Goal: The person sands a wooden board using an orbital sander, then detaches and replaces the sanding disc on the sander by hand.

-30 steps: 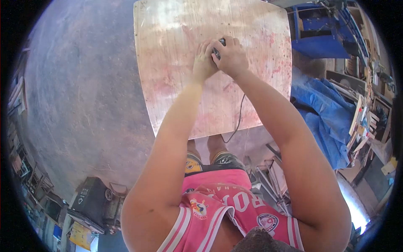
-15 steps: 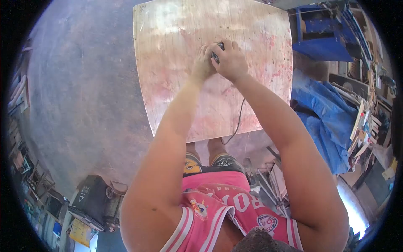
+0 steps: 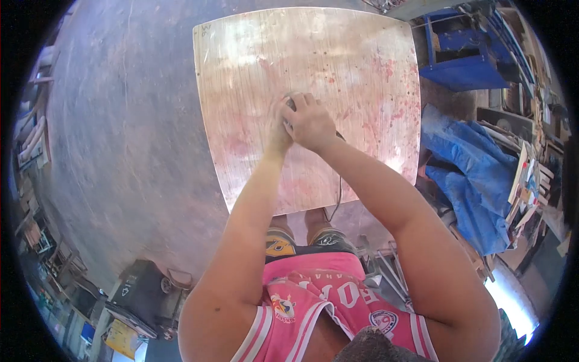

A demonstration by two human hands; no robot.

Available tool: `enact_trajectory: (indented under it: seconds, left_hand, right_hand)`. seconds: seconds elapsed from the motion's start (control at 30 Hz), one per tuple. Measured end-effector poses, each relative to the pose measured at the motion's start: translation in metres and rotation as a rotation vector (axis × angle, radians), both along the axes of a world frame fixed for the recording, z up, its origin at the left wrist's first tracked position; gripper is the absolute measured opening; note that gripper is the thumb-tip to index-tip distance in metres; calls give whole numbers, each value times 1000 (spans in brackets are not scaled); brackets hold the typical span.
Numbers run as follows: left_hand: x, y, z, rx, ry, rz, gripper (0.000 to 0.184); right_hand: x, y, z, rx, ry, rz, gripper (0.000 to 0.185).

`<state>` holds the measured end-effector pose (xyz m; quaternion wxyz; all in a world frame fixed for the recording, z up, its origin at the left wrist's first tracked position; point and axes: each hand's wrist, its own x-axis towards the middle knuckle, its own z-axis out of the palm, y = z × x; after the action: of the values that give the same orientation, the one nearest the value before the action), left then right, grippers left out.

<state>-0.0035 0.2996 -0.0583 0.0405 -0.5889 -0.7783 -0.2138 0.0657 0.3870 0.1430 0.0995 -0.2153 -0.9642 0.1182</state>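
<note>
Both of my hands are closed around a small dark corded power tool (image 3: 291, 105) on a wooden board (image 3: 356, 60). My right hand (image 3: 312, 123) wraps over its top and right side. On the left side, my left hand (image 3: 278, 128) grips it, partly covered by the right. Most of the tool is hidden under my fingers, so its exact kind does not show. A thin black cord (image 3: 339, 190) trails from beneath my right forearm past the board's near edge. Red stains and small dark spots mark the pale board.
Grey concrete floor (image 3: 132, 145) stretches along the left. To the right lie a blue tarp (image 3: 467, 175), a blue metal frame (image 3: 464, 72) and a pile of wood scraps (image 3: 534, 187). A black bin (image 3: 139, 286) stands at the lower left.
My hands and the tool have moved left and nearer to me over the board. The view has shifted slightly, and the grip looks the same.
</note>
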Motion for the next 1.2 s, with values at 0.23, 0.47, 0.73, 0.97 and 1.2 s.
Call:
enact_trajectory:
  seconds: [0.23, 0.47, 0.73, 0.97, 1.2]
  left_hand:
    - [-85, 96, -75, 319, -1007, 90, 70]
    - [-118, 124, 40, 116, -629, 129, 71]
    - [-137, 140, 49, 137, -621, 100, 71]
    - [-96, 57, 28, 234, -681, 31, 59]
    - [-3, -46, 42, 307, -444, -79, 72]
  right_hand:
    - [-73, 80, -3, -6, -147, -98, 34]
    - [-106, 109, -2, 66, -161, -107, 42]
    - [-121, 120, -10, 115, -65, -112, 38]
    - [-81, 51, -3, -155, -169, -90, 27]
    - [15, -43, -4, -119, -122, -73, 27]
